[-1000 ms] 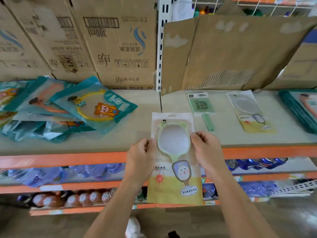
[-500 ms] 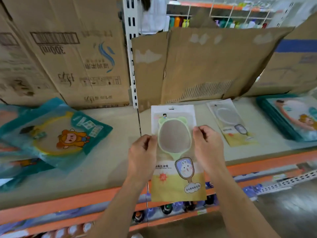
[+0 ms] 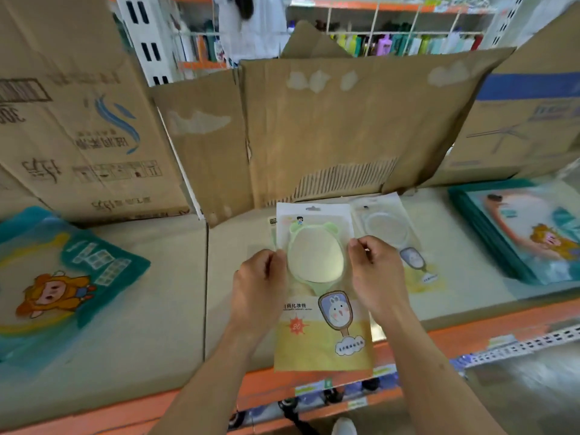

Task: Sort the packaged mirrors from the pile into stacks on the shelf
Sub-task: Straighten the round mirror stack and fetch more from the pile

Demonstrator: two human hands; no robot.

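I hold a packaged green hand mirror (image 3: 317, 277) upright over the shelf's front edge. My left hand (image 3: 260, 284) pinches its left side, my right hand (image 3: 376, 271) pinches its right side. Its pack has a white top and a yellow bottom with a rabbit mirror picture. Behind it on the shelf (image 3: 175, 309) lies a like pack with a white mirror (image 3: 389, 233), partly hidden. A small green pack (image 3: 272, 229) peeks out at the left of the held pack. The pile of teal packs (image 3: 62, 277) lies at the far left.
A stack of teal packs (image 3: 527, 237) sits at the right end of the shelf. Cardboard boxes (image 3: 78, 127) and a flattened cardboard sheet (image 3: 345, 127) stand along the back. The shelf's orange front rail (image 3: 470, 334) runs below my hands. Lower shelves hold bottles.
The view has shifted right and closer to the shelf. The held pack has moved farther over the shelf, toward the white mirror pack. Both hands keep their hold.
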